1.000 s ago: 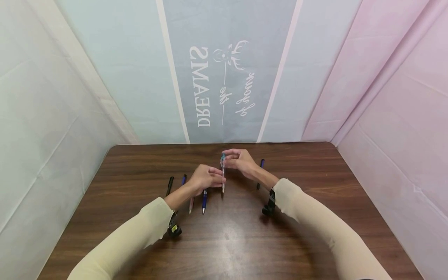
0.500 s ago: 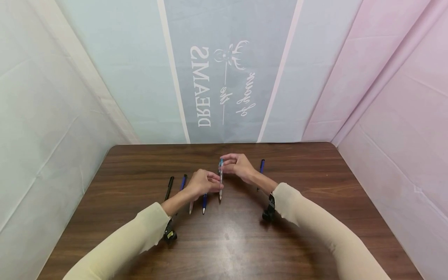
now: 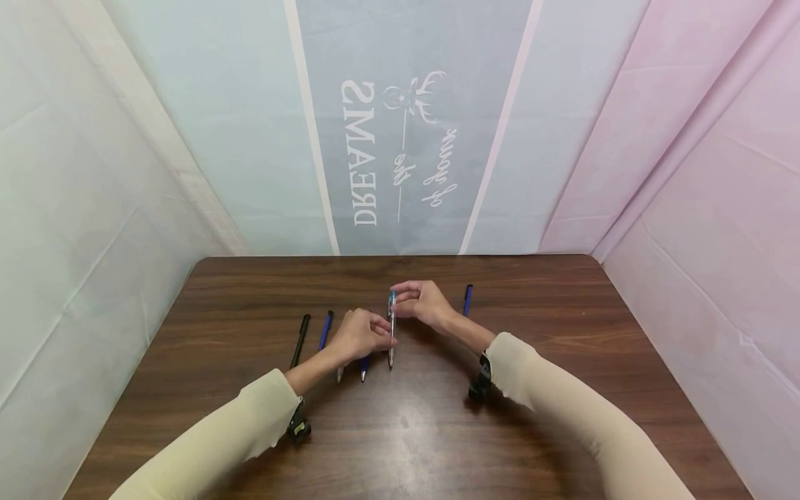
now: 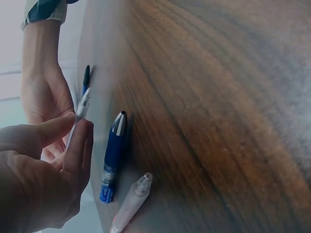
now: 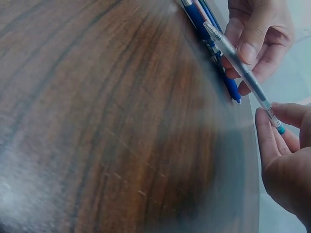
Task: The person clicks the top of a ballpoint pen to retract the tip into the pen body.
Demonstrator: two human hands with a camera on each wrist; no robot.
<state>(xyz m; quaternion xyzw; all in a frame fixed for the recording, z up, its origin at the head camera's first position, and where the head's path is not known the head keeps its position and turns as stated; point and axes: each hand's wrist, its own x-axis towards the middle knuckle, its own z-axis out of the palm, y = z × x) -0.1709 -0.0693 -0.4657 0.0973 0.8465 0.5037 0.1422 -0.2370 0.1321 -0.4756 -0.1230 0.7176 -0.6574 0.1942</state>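
Observation:
A clear ballpoint pen with a teal end is held between both hands in the head view, its tip pointing toward me. My left hand pinches the barrel nearer the tip. Fingers of my right hand pinch the teal end, as the right wrist view shows with the clear pen slanting between the hands. Just beside the left hand lies a blue pen with a silver tip. Close by is a translucent pen, its rear part outside the left wrist view and mostly hidden under the hand in the head view.
On the brown wooden table, a black pen and a blue pen with a dark cap lie left of the left hand. Another blue pen lies behind the right wrist. Fabric curtains border the table's back and sides.
Both hands have shifted slightly toward me and to the left, carrying the clear pen along. The pens lying on the table have stayed in place.

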